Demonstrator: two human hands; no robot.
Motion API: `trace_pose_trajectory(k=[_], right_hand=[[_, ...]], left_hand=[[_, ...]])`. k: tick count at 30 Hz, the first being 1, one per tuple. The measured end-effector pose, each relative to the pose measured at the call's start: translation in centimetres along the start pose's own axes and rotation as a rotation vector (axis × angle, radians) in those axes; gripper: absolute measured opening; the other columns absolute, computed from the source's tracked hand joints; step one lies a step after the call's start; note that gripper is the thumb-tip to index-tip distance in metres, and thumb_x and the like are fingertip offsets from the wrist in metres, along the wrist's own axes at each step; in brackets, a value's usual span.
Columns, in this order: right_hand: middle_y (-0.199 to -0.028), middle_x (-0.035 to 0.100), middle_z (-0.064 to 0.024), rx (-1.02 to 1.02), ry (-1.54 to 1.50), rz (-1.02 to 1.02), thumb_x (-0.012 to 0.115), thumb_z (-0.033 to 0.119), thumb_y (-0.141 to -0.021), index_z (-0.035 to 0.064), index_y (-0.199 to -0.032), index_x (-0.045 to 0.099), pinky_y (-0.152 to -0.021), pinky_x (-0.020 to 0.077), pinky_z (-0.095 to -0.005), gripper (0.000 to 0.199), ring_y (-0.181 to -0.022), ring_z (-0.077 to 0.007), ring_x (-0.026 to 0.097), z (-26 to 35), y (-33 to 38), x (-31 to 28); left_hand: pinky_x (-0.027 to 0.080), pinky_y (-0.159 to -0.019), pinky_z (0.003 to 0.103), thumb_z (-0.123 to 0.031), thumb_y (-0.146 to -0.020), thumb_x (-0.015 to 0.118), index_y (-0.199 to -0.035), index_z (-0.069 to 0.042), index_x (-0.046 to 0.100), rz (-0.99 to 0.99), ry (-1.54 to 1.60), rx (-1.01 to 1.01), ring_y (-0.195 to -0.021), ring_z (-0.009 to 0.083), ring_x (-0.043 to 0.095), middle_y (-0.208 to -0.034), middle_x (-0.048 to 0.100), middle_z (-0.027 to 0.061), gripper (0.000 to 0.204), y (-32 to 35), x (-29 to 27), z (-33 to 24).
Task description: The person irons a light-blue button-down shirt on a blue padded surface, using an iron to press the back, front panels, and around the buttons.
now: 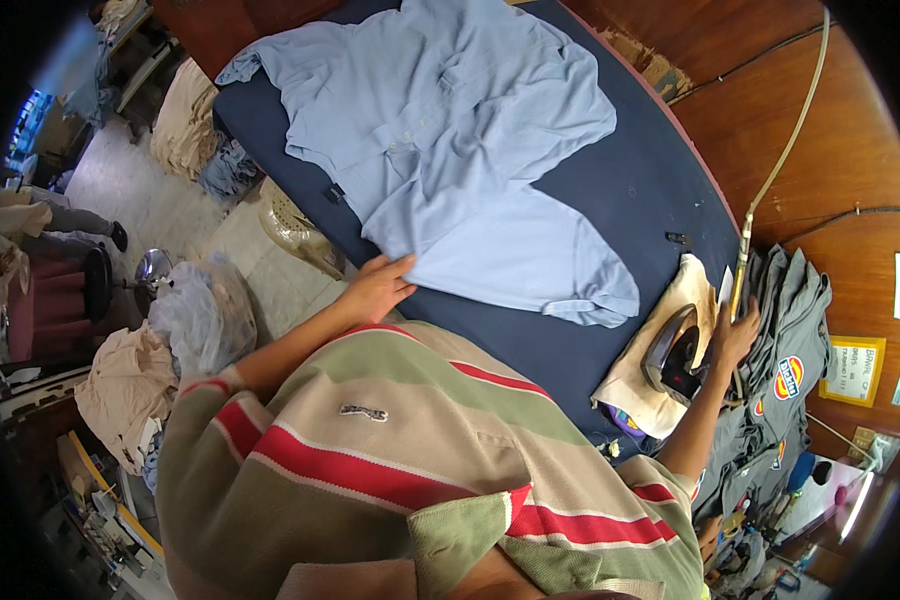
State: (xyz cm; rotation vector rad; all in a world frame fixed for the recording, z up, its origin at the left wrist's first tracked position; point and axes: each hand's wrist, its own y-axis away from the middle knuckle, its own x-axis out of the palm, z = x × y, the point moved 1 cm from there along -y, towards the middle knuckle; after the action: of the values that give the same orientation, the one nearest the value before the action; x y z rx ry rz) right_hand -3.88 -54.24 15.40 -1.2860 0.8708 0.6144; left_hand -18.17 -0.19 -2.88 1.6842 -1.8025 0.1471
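Observation:
A light blue shirt lies spread on a dark blue ironing table. My left hand rests flat on the table's near edge, fingers apart, touching the shirt's lower hem. My right hand reaches toward a dark steam iron that sits on a scorched cream cloth pad; the fingers are near its handle, and whether they grip it is unclear. A pale hose runs from the iron up the wall.
A stack of grey-green folded garments with round patches lies right of the iron. Wood-panelled wall is behind. To the left are a plastic bag, beige clothes piles, a stool and a woven basket.

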Motion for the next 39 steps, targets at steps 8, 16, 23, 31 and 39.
trace_pose_trajectory(k=[8, 16, 23, 31, 39], right_hand=[[-0.107, 0.063, -0.0182, 0.031, -0.725, 0.579, 0.057, 0.043, -0.085, 0.0005, -0.115, 0.058, -0.087, 0.0447, -0.0337, 0.052, -0.100, -0.0281, 0.060, 18.8, -0.1, 12.7], [-0.097, 0.061, -0.0139, 0.347, -0.822, 0.792, 0.065, 0.031, -0.075, 0.0023, -0.101, 0.057, -0.085, 0.0436, -0.0348, 0.040, -0.090, -0.0223, 0.058, 31.5, -2.0, 20.6], [-0.101, 0.060, -0.0064, 0.434, -2.104, 0.450, 0.059, 0.020, -0.083, 0.0050, -0.100, 0.055, -0.091, 0.0399, -0.0345, 0.023, -0.097, -0.0204, 0.055, 29.2, -7.0, 7.1], [-0.090, 0.059, -0.0034, 0.299, -1.661, -0.006, 0.054, 0.017, -0.089, 0.0099, -0.084, 0.052, -0.086, 0.0450, -0.0319, 0.009, -0.092, -0.0132, 0.057, 19.5, -2.3, -6.9], [-0.107, 0.059, -0.0127, 0.396, -1.544, -0.146, 0.045, 0.029, -0.091, 0.0019, -0.109, 0.055, -0.090, 0.0428, -0.0381, 0.034, -0.099, -0.0243, 0.057, 19.6, -2.5, -16.9]], left_hand=[[0.025, -0.108, 0.044, -0.020, -0.087, 0.055, -0.137, -0.007, 0.030, -0.014, 0.976, 0.151, -0.128, 0.0251, 0.036, -0.140, 0.037, 0.0094, 0.057, 5.9, -1.0, -8.9], [0.034, -0.103, 0.040, -0.025, -0.094, 0.046, -0.132, -0.003, 0.037, -0.048, 0.530, 0.094, -0.123, 0.0216, 0.043, -0.134, 0.044, 0.0090, 0.045, 1.7, -3.5, -13.5], [0.030, -0.105, 0.040, -0.033, -0.094, 0.045, -0.127, -0.001, 0.043, -0.324, 0.319, 0.460, -0.122, 0.0236, 0.043, -0.130, 0.047, 0.0105, 0.046, -1.1, -5.8, -30.7], [0.035, -0.100, 0.038, -0.028, -0.092, 0.050, -0.116, -0.001, 0.053, 0.209, 0.172, 0.438, -0.112, 0.0219, 0.051, -0.118, 0.056, 0.0109, 0.036, -1.6, -8.2, -39.6], [0.037, -0.102, 0.036, -0.022, -0.091, 0.050, -0.121, 0.005, 0.049, 0.021, -0.018, 0.762, -0.116, 0.0263, 0.049, -0.125, 0.051, 0.0188, 0.041, -7.0, -2.3, -49.0]])
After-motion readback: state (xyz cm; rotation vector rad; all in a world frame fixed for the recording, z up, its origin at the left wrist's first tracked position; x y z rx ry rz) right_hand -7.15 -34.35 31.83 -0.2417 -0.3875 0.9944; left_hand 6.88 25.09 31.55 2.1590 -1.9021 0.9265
